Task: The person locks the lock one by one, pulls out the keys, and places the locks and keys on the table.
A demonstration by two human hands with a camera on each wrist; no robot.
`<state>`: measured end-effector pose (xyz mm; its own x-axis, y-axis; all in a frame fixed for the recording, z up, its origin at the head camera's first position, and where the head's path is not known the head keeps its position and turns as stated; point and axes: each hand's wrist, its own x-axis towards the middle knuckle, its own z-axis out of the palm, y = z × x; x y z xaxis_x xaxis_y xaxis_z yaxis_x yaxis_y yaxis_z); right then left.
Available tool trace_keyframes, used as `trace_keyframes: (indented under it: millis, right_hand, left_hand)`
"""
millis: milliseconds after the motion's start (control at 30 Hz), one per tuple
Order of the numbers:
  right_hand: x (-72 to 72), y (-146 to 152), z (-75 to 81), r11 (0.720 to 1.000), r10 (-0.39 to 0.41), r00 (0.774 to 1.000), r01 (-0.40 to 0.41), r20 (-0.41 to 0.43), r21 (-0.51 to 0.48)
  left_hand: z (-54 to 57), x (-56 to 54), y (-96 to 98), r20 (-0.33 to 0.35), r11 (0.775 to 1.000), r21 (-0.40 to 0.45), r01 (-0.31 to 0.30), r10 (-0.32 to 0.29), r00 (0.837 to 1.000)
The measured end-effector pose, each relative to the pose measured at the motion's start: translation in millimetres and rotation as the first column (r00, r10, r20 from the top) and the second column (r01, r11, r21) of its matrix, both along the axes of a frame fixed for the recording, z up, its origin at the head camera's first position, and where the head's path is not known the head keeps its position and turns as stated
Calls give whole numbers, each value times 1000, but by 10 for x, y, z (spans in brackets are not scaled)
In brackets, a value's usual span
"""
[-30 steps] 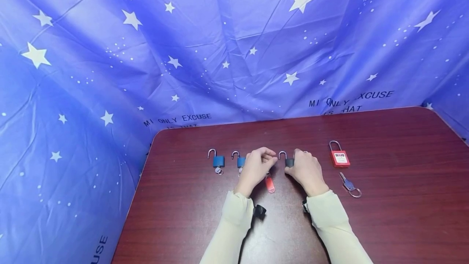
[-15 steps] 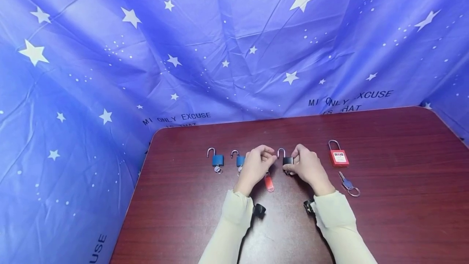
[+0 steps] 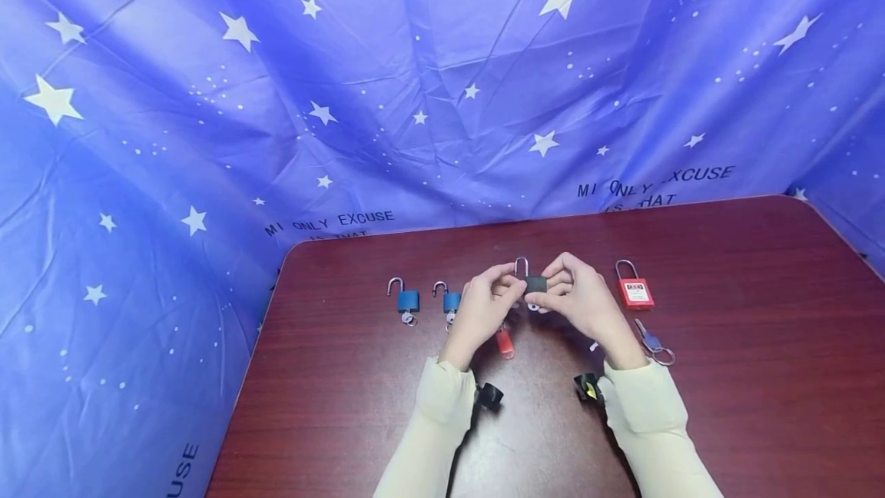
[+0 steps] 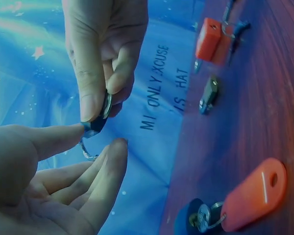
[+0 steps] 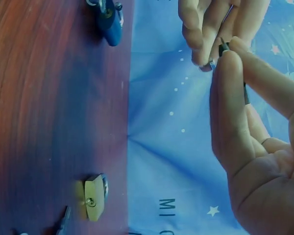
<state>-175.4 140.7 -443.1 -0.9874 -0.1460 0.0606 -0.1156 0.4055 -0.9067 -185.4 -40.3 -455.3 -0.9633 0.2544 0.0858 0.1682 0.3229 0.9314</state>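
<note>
My right hand (image 3: 584, 298) pinches a small black padlock (image 3: 535, 285) between thumb and fingers, above the table. Its shackle stands up and is unlatched; a key hangs at its lower end. Close on its left is my left hand (image 3: 487, 310), thumb and fingertips around the shackle side. In the left wrist view the left thumb meets the padlock, while the other fingers reach out loosely beside the shackle. A red key tag (image 3: 505, 344) lies beneath the left hand, joined to keys and a blue padlock (image 4: 183, 218) that the hand covers in the head view.
Two blue padlocks (image 3: 408, 301) (image 3: 452, 303) with raised shackles and keys lie on the left. To the right are a red padlock (image 3: 634, 293) and a blue-headed key on a ring (image 3: 651, 340). A brass padlock (image 5: 94, 198) lies on the dark red table (image 3: 760, 375).
My right hand has lifted the black padlock off the table and drawn it slightly left, toward my left hand. The left hand has hardly moved; its fingers now meet the padlock.
</note>
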Motion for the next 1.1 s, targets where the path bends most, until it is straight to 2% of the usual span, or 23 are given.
trace_keyframes:
  millis: [200, 333, 367, 467, 567, 600, 767, 867, 967, 1033, 1100]
  right_hand:
    - [-11, -34, 40, 1000, 1, 998, -1, -63, 1]
    - [-2, -63, 64, 999, 14, 997, -17, -80, -45]
    - [4, -70, 71, 998, 18, 997, -23, -79, -66]
    - [13, -88, 77, 992, 26, 997, -35, -74, -121]
    - [14, -90, 93, 992, 24, 997, -32, -68, -120]
    - [12, -87, 95, 994, 23, 998, -30, -65, -103]
    - [24, -36, 116, 999, 33, 997, -32, -75, 11]
    - [37, 7, 119, 998, 56, 996, -57, -68, -18]
    - [39, 42, 123, 993, 82, 995, -86, -58, -81]
    - [38, 58, 131, 985, 97, 994, -103, -51, -137]
    - [36, 64, 140, 973, 107, 993, -113, -42, -203]
  left_hand:
    - [42, -7, -1, 55, 991, 129, 46, -53, 997]
    - [78, -2, 2, 103, 975, 208, 84, -108, 989]
    - [120, 16, 1, 108, 971, 219, 95, -121, 987]
    - [126, 12, -1, 119, 957, 265, 120, -156, 981]
    - [110, -1, -14, 107, 949, 298, 108, -146, 984]
    - [67, -27, -19, 104, 944, 315, 101, -140, 985]
    - [92, -43, -62, 68, 910, 407, 84, -121, 990]
    - [110, -44, -89, 53, 895, 437, 84, -119, 991]
    - [121, -46, -117, 59, 905, 422, 63, -96, 994]
    - [131, -48, -138, 49, 920, 389, 55, -80, 996]
    - [147, -46, -156, 19, 944, 327, 47, -56, 998]
